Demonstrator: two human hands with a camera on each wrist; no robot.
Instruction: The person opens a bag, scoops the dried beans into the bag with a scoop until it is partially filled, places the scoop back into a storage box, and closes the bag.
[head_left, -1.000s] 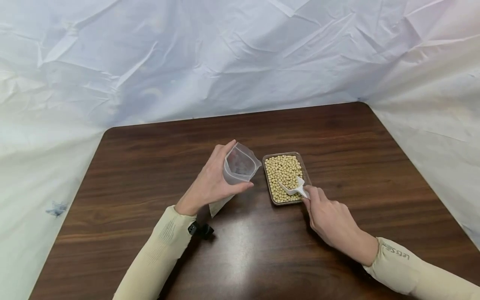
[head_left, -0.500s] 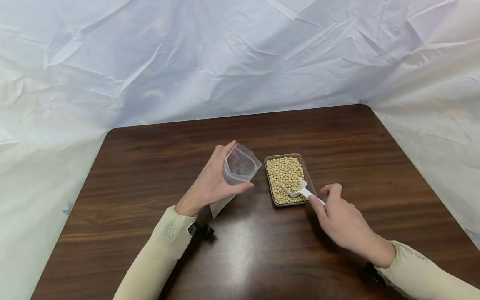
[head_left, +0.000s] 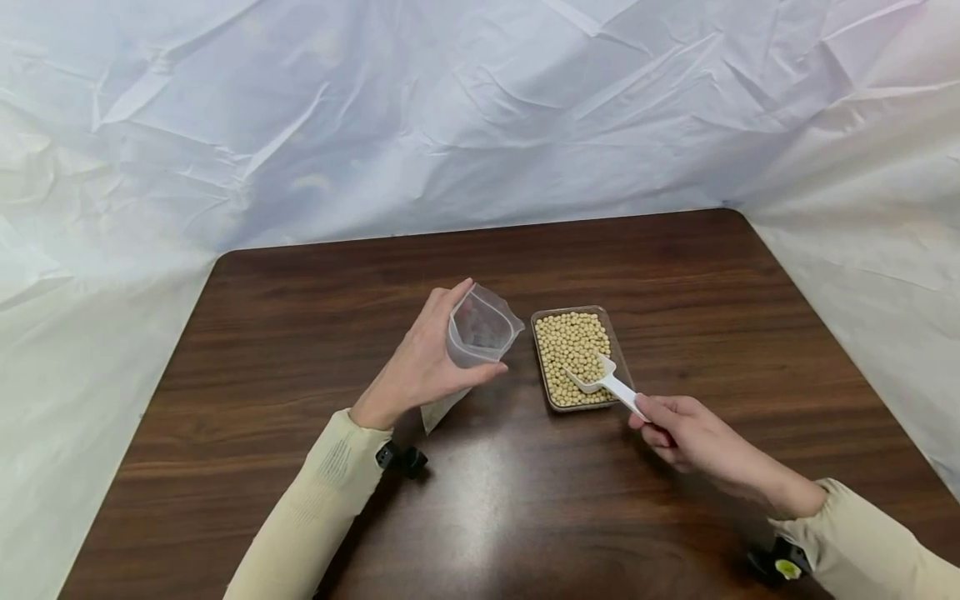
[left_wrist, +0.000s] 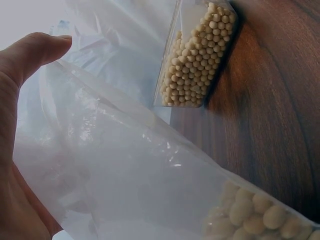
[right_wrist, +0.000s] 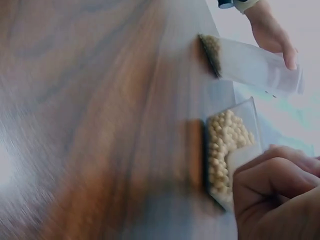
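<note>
The left hand (head_left: 420, 367) was curled round a clear plastic bag (head_left: 477, 337), fingers and thumb holding its mouth open and tilted toward three o'clock; a few beans (left_wrist: 255, 215) sat at the bag's bottom, seen from the left wrist. The right hand (head_left: 686, 437) pinched the handle end of a white scoop (head_left: 609, 383), fingers closed on it. The scoop's bowl lay among the soybeans (head_left: 572, 350) at the five o'clock corner of a clear tray (head_left: 617, 343). The tray stood just beside the bag, at its three o'clock, near the middle of the dark wooden table (head_left: 300, 333). White crinkled sheeting (head_left: 450, 108) hung behind the table, at twelve o'clock.
</note>
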